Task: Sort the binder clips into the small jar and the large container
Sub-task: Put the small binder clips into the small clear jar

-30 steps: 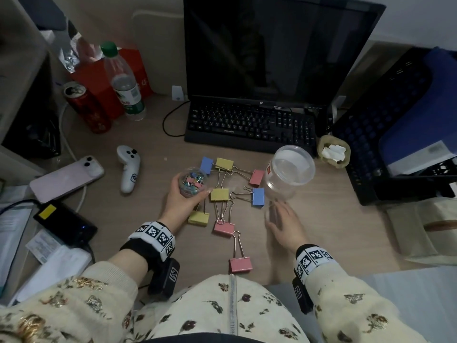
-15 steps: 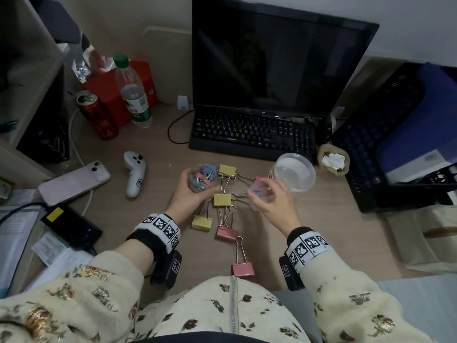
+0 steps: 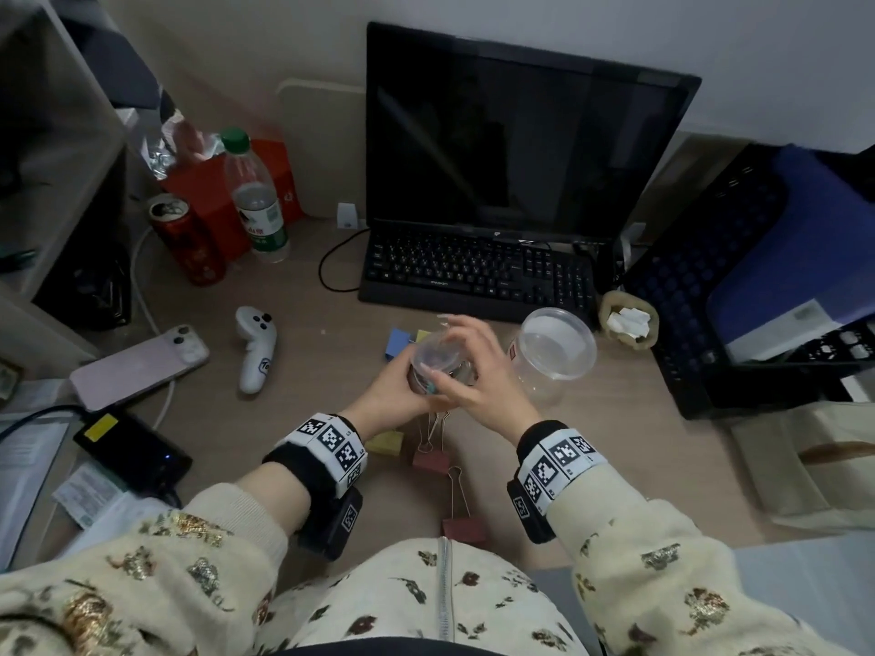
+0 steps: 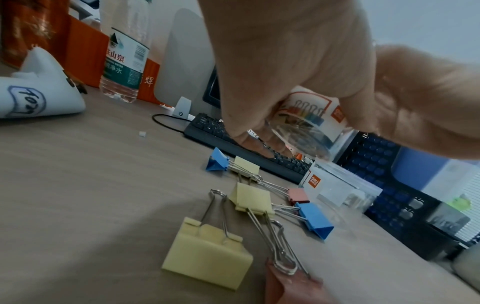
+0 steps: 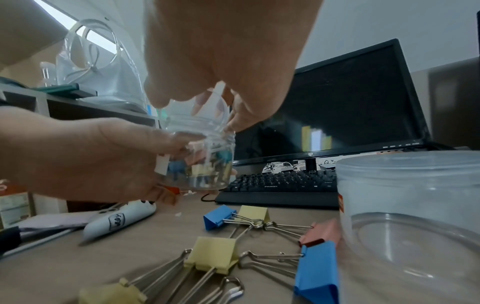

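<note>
My left hand (image 3: 386,395) grips the small clear jar (image 3: 438,371), lifted off the desk, with small coloured clips inside (image 5: 202,164). My right hand (image 3: 478,371) holds a clear lid (image 3: 433,352) by its rim on top of the jar's mouth. The large clear container (image 3: 556,352) stands open just to the right, with nothing visible inside. Several large binder clips lie on the desk under my hands: blue (image 3: 397,343), yellow (image 4: 207,261), pink (image 3: 464,530), another blue (image 5: 317,271).
A black keyboard (image 3: 478,274) and monitor (image 3: 516,134) stand behind. To the left lie a white controller (image 3: 255,348), a phone (image 3: 137,366), a red can (image 3: 187,243) and a water bottle (image 3: 255,196). A black crate (image 3: 738,286) is at the right.
My right hand took the clear lid from the desk and brought it up onto the jar. My left hand raised the jar and moved it right, toward the middle.
</note>
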`<state>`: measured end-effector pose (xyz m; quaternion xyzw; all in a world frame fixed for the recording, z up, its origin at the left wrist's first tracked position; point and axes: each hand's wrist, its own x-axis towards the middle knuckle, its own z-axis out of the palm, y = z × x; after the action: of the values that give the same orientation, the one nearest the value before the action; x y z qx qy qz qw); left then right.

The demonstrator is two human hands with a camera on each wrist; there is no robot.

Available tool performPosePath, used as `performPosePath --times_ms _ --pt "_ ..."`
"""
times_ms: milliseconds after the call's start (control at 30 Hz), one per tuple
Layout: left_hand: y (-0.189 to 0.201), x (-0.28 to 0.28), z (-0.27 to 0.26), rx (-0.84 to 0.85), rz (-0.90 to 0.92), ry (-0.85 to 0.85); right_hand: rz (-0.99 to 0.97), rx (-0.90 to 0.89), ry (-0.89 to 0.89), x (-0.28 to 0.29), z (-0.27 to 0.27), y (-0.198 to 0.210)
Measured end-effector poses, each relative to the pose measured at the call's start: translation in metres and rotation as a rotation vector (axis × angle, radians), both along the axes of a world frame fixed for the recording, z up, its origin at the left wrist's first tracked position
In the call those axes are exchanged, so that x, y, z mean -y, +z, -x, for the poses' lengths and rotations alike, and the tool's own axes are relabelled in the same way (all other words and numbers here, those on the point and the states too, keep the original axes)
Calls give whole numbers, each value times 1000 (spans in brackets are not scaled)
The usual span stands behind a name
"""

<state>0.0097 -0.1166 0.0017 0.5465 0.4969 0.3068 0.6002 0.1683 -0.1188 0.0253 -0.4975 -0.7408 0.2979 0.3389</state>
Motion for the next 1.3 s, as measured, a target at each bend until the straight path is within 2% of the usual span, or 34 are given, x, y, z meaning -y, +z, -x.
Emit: performPosePath --times_ms 300,567,733,1033,1200,1300 --pt "10 -7 3 15 -37 39 71 119 2 2 -11 -2" --pt "26 -19 14 -13 -59 -52 197 2 13 -6 -13 12" --pt "43 -23 20 37 -41 -106 264 -153 57 -11 -14 23" --pt "57 -27 35 107 1 -230 351 -296 184 -13 -8 51" --pt "59 -28 39 227 98 -298 346 -320 249 -12 -6 61" --pt "62 -29 40 207 82 -311 347 -327 241 -13 -6 61"
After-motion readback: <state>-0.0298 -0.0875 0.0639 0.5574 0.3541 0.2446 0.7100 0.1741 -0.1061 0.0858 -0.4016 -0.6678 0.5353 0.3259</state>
